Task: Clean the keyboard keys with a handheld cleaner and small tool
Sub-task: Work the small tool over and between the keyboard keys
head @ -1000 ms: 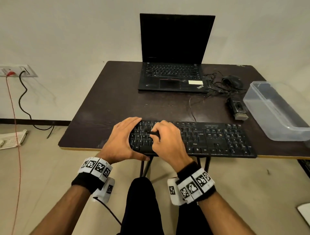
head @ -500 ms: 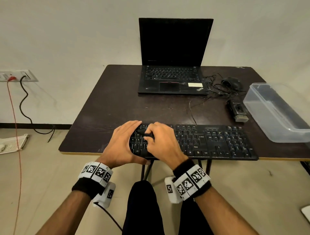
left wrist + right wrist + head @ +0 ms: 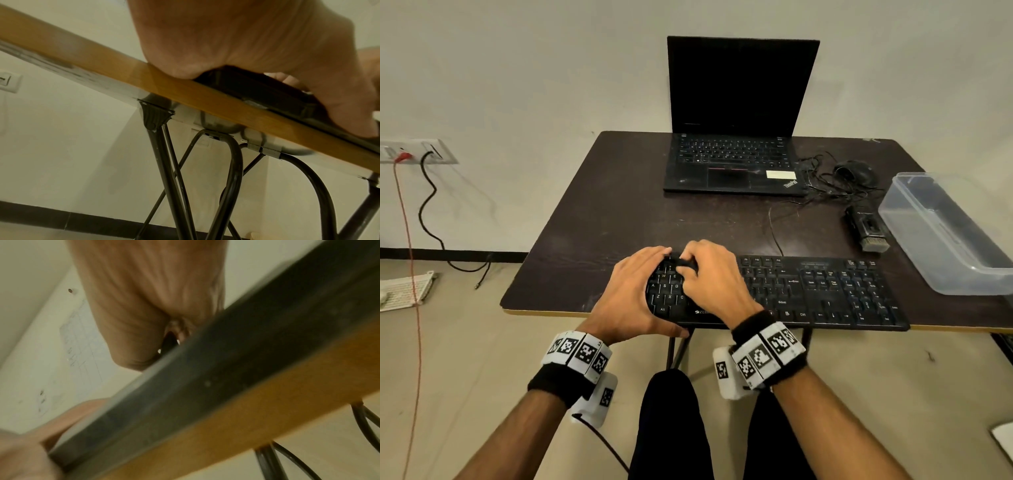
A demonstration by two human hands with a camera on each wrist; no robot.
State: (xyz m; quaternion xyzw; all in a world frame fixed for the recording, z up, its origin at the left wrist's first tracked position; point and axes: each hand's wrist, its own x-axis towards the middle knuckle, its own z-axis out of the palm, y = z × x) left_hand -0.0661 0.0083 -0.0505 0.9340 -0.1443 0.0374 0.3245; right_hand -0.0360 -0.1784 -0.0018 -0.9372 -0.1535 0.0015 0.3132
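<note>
A black keyboard [image 3: 808, 291] lies along the front edge of the dark table [image 3: 602, 222]. My left hand [image 3: 630, 291] wraps round the keyboard's left end, thumb along its front edge. My right hand [image 3: 709, 277] pinches a small black tool [image 3: 686, 263] over the top-left key rows. The handheld cleaner [image 3: 868, 228], black with a brush end, lies untouched on the table to the right. The left wrist view shows my palm [image 3: 236, 40] on the keyboard [image 3: 257, 91] at the table edge. The right wrist view is blurred, and the tool is mostly hidden there.
An open laptop [image 3: 732, 164] stands at the back of the table. A mouse [image 3: 854, 171] with tangled cables sits to its right. A clear plastic container [image 3: 945, 236] lies along the right side. Black metal table legs [image 3: 164, 162] stand below the front edge.
My right hand has slid the small tool leftward and away from me, from the middle rows to the top-left rows. My left hand stays on the keyboard's left end.
</note>
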